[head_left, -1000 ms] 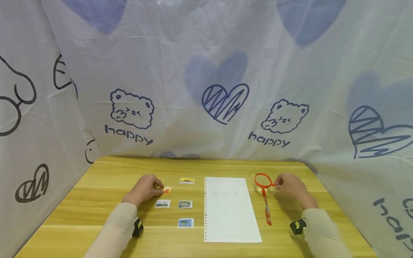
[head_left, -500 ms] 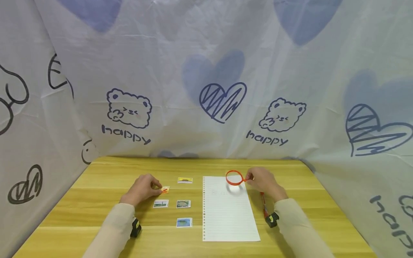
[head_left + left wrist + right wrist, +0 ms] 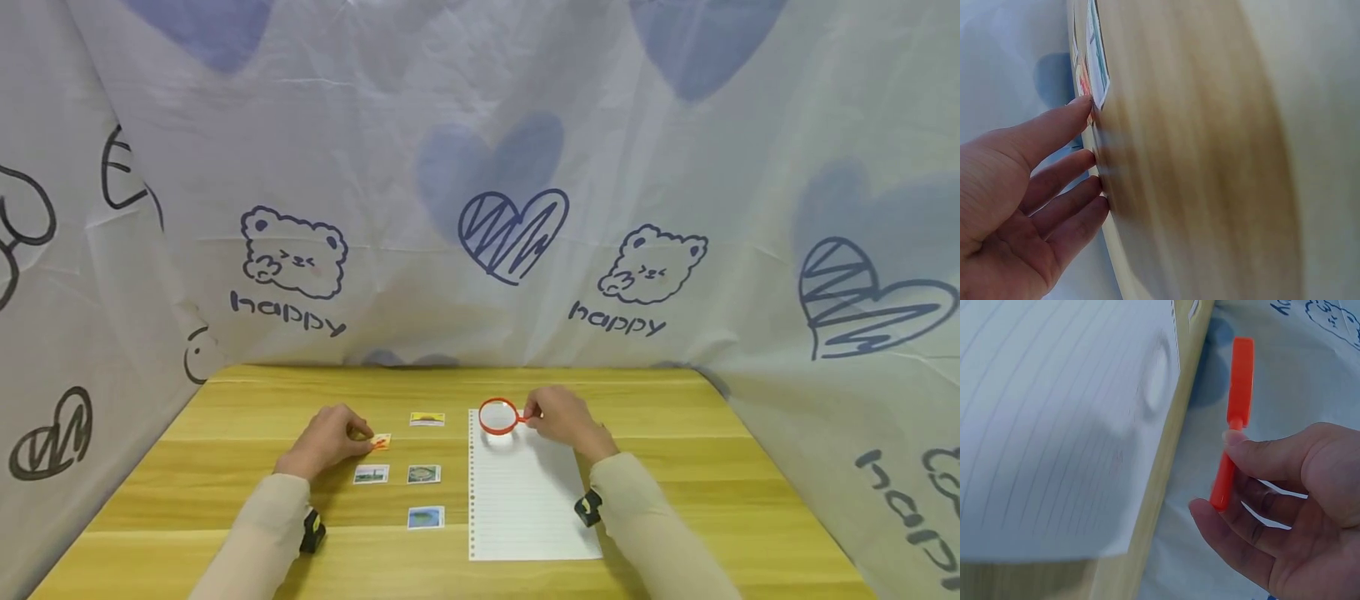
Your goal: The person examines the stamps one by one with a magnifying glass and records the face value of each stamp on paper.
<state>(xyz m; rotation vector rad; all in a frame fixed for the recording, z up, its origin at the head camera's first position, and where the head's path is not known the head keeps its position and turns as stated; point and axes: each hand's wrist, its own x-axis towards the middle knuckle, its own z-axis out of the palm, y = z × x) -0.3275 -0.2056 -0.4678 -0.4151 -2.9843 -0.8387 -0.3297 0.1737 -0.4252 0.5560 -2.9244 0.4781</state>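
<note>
My left hand rests low over the wooden table with thumb and index fingertip pinching the left edge of a small red-and-yellow postage stamp. In the left wrist view the thumb tip overlaps that stamp, while the other fingers reach down to the tabletop. My right hand grips the handle of a red magnifying glass between thumb and fingers. Its round lens hovers above the upper left of a lined sheet of paper and casts a ring-shaped shadow there. The right wrist view shows the magnifying glass edge-on, clear of the paper.
Several other stamps lie flat between left hand and paper: a yellow one, a green-grey one, a stadium-like one and a blue one. A printed white cloth hangs behind the table.
My right hand has carried the magnifying glass leftward from the table's right side to over the paper. The red pen has gone out of sight behind the right arm. My left hand stays at the stamp.
</note>
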